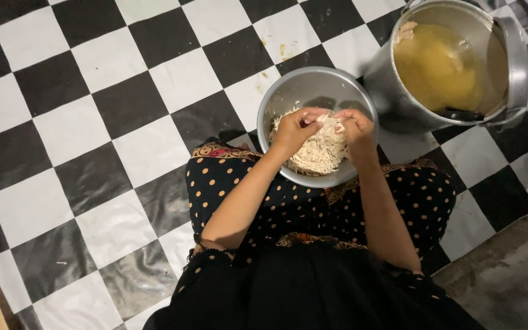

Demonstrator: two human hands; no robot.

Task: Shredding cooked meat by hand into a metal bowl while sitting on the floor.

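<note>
Two hands meet over one round metal bowl (288,91) resting at the edge of your lap, on the black fabric with orange dots (227,183). Your left hand (294,129) and your right hand (354,127) sit close together above a heap of pale shredded meat (316,153) that fills the near half of the bowl. The fingers (310,116) of the left hand are curled shut on a tuft of the shreds; the fingers of the right hand are bunched together on the same tuft, though the exact pinch is hidden behind the knuckles. The far half of the bowl shows bare metal. Just beside the bowl, up and to the right, stands a large metal pot (386,91) holding cloudy yellow broth (435,67); its rim is cut off by the top edge of the view, and a dark utensil (459,114) lies half sunk near its lower wall, its shape hard to make out. A pale lump (406,30) at the pot's upper left rim cannot be identified. Everything rests on a black-and-white chequered floor mat (93,122); bare grey floor (514,275) shows at the lower right.
</note>
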